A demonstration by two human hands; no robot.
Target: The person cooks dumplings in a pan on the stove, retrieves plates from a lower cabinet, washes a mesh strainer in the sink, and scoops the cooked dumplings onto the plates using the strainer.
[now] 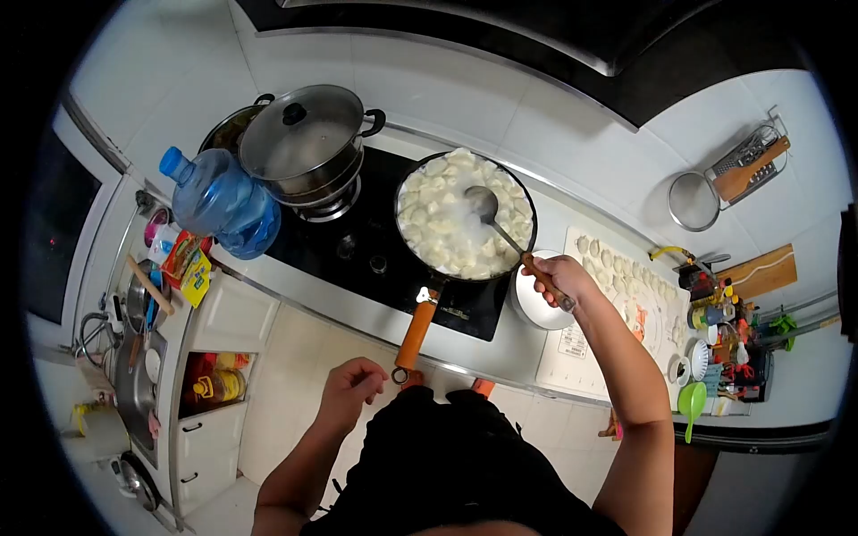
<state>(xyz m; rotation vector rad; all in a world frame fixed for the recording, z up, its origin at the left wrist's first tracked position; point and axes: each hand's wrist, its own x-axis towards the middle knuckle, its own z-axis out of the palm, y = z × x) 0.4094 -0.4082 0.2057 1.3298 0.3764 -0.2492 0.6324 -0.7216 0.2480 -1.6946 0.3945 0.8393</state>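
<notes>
My right hand is closed around the wooden handle of a metal ladle. The ladle's bowl rests among many pale dumplings in a wide frying pan. Steam blurs the middle of the pan. Its orange handle points toward my body. Just left of that handle's end, my left hand hangs with its fingers curled in and nothing visible in them; it is apart from the handle. Partly behind my right hand sits a white bowl.
A lidded steamer pot stands on the left burner, beside a large blue water bottle. More dumplings lie on a white mat at right. Seasoning bottles and a green ladle crowd the right end. A sink is at left.
</notes>
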